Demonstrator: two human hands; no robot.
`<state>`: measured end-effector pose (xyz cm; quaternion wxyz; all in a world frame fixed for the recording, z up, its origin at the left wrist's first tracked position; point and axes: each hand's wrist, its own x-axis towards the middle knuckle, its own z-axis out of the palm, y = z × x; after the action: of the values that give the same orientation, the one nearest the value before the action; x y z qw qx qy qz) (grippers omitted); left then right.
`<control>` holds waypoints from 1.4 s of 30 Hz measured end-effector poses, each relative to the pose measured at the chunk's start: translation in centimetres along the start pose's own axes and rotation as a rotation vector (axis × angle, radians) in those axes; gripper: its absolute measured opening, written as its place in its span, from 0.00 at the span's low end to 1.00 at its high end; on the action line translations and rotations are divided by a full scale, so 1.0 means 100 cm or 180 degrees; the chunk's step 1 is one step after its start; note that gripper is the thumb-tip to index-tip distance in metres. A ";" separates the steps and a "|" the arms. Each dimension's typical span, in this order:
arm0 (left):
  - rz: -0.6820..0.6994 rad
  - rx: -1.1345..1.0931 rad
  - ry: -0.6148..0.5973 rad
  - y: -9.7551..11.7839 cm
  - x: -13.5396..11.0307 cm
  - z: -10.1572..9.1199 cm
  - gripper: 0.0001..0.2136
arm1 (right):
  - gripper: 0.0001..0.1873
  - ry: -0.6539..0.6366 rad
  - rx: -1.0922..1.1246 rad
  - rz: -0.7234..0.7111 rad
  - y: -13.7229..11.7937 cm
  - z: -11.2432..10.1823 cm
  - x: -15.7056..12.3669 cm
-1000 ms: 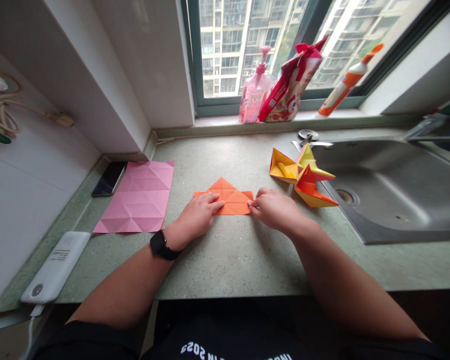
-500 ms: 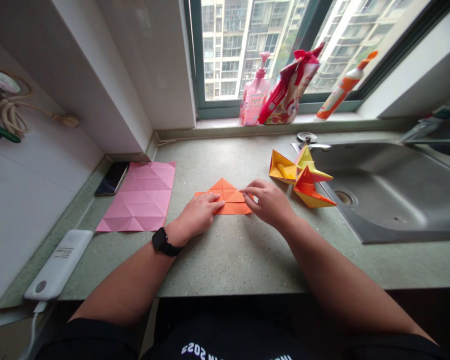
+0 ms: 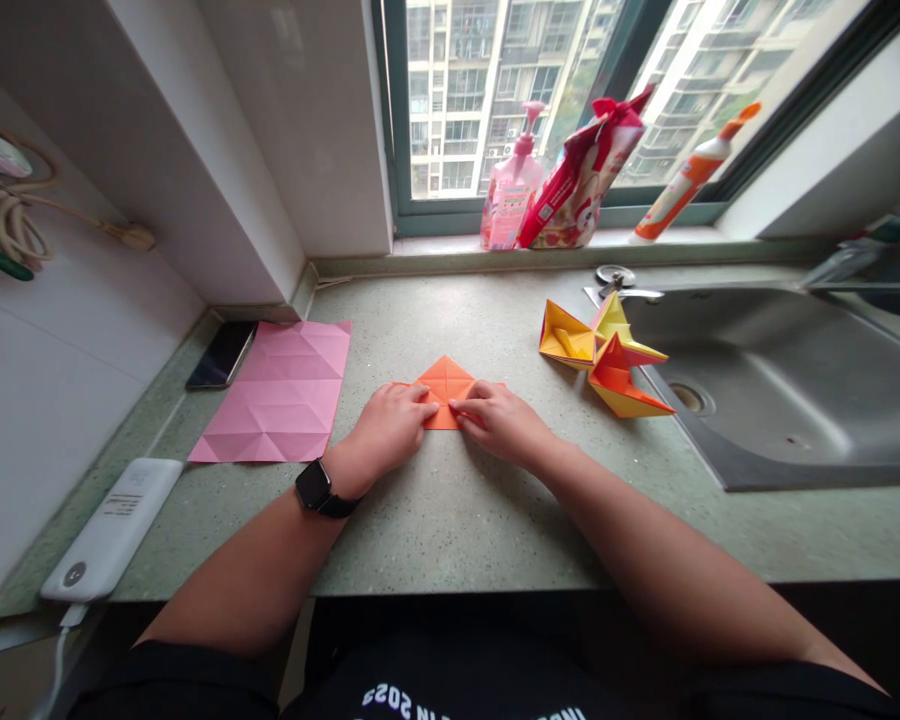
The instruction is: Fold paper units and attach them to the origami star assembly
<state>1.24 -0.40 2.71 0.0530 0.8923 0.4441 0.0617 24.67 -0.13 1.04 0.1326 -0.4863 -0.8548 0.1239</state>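
A folded sheet of orange origami paper (image 3: 446, 378) lies on the counter in front of me, its pointed top away from me and crease lines across it. My left hand (image 3: 391, 425) presses the left part of the paper down, thumb and fingers close together. On the right part, my right hand (image 3: 506, 425) pinches and presses the paper near its middle crease. The two thumbs are a short gap apart, and both outer ends of the paper are mostly hidden under my hands.
A creased pink sheet (image 3: 277, 395) lies to the left, beside a black phone (image 3: 223, 355) and a white power bank (image 3: 112, 530). Yellow and orange folded paper shapes (image 3: 604, 350) stand by the steel sink (image 3: 795, 380). A pump bottle (image 3: 510, 200) is on the windowsill.
My right hand has moved left along the orange paper, from its right end to near the middle. My left hand has hardly moved and stays on the paper.
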 end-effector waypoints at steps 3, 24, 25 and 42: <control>-0.0192 0.0005 0.0034 -0.004 -0.003 -0.005 0.14 | 0.13 0.0031 0.0003 0.0007 0.000 0.001 -0.001; -0.1541 0.0103 -0.0024 -0.028 -0.011 -0.050 0.16 | 0.13 -0.0055 0.0083 -0.0027 0.003 0.001 0.000; -0.1538 0.0052 0.0153 -0.030 -0.009 -0.048 0.16 | 0.13 -0.0042 0.0085 -0.0043 0.004 0.002 0.000; -0.1413 -0.1921 0.0854 -0.052 0.009 -0.010 0.11 | 0.22 0.0632 0.0025 -0.0446 0.011 0.006 -0.003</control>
<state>-2.46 3.52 3.01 0.2663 0.7030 0.5911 0.2925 25.54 0.10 0.07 0.2268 -0.4347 -0.8688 0.0689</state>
